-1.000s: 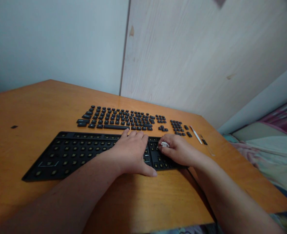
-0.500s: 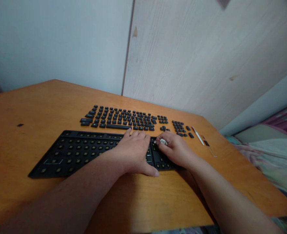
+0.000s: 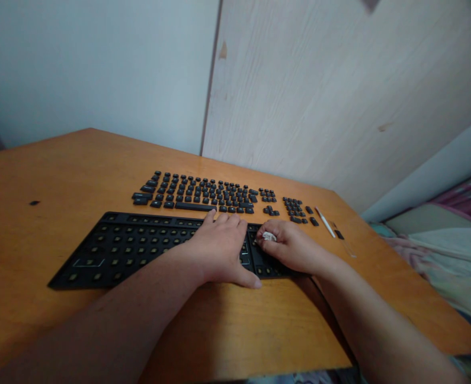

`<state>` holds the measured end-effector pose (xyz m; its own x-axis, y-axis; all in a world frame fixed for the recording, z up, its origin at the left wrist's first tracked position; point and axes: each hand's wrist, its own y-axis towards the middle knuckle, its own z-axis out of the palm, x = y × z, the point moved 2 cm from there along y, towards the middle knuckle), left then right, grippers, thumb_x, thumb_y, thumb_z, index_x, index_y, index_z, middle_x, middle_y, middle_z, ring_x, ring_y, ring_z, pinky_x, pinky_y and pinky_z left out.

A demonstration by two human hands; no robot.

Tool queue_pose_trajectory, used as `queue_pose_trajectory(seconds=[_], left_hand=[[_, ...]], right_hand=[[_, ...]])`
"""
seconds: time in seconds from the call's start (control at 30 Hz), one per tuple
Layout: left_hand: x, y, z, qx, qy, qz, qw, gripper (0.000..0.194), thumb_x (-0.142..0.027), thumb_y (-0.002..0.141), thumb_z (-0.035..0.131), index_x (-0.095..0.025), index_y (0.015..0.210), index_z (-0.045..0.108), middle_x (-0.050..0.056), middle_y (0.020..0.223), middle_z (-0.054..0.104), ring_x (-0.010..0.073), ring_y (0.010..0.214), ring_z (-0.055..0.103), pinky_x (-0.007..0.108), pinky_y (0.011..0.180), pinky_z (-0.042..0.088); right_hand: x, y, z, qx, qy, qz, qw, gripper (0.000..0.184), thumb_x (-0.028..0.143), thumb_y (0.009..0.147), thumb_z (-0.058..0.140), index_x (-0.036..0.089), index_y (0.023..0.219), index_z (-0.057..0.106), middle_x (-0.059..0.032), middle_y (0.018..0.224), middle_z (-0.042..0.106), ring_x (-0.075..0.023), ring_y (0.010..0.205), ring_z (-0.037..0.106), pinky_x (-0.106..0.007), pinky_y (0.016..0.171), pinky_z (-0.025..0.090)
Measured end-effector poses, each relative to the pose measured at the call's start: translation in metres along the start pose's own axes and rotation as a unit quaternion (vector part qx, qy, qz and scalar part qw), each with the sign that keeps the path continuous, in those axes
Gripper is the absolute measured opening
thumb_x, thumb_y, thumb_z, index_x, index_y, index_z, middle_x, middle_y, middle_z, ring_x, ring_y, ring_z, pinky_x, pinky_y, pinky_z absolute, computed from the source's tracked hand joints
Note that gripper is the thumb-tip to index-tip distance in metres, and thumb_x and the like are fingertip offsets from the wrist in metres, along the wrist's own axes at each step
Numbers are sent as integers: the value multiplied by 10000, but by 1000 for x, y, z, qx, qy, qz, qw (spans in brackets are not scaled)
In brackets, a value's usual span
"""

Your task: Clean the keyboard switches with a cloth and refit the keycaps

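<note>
Barely moved, the right hand [image 3: 286,244] pinches white tissue [image 3: 268,236] on the right end of the keyboard base [image 3: 128,244], which runs left to right (the left hand [image 3: 222,252] lies flat nearby, thumb out).

Desk [image 3: 59,165], 1, wooden, orange-brown. Wall [image 3: 99,69], 1, pale, behind desk at left. Panel [image 3: 307,90], 1, whitish, wood-grained, with 2 brownish patches [image 3: 223,50], adjoining wall. Pen [image 3: 325,222], 1, white with reddish end, lying on desk at right. Cloth [image 3: 439,261], rumpled, pale, beyond desk's right edge.
</note>
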<state>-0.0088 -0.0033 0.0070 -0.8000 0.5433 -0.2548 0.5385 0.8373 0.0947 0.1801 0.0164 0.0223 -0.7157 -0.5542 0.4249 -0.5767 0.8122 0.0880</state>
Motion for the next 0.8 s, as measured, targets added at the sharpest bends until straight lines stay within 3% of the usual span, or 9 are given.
queue_pose_trajectory(seconds=[0.2, 0.43, 0.6, 0.8], left_hand=[[-1, 0, 0, 0, 5, -2, 1000, 1087, -887, 499, 581, -159, 1305, 521, 169, 1305, 553, 397, 1249, 448, 570, 1142, 160], [-1, -1, -1, -1, 1, -2, 1000, 1096, -882, 505, 584, -163, 1328, 500, 171, 1326, 539, 387, 1258, 445, 547, 1146, 174], [-1, -1, -2, 2, 4, -2, 1000, 1099, -883, 495, 591, -160, 1318, 509, 161, 1305, 554, 386, 1242, 457, 563, 1144, 182], [-2, -1, -2, -1, 7, -4, 1000, 1091, -881, 489, 601, -167, 1310, 518, 158, 1296, 561, 382, 1241, 460, 557, 1152, 180]], right_hand=[[-2, -4, -1, 20, 81, 7, 996, 90, 176, 817, 562, 183, 826, 652, 3, 727, 610, -142, 657, 543, -269, 605, 411], [-7, 3, 6, -110, 36, -3, 993, 95, 149, 839, 562, 195, 865, 641, -13, 810, 643, -161, 770, 581, -286, 711, 428], [-3, 3, 7, -54, -40, -18, 998, 101, 145, 840, 552, 192, 861, 639, -27, 809, 638, -173, 768, 570, -294, 703, 419], [3, 0, 2, -8, -24, -8, 1000, 120, 113, 805, 542, 188, 811, 635, -12, 765, 627, -150, 695, 547, -279, 657, 408]])
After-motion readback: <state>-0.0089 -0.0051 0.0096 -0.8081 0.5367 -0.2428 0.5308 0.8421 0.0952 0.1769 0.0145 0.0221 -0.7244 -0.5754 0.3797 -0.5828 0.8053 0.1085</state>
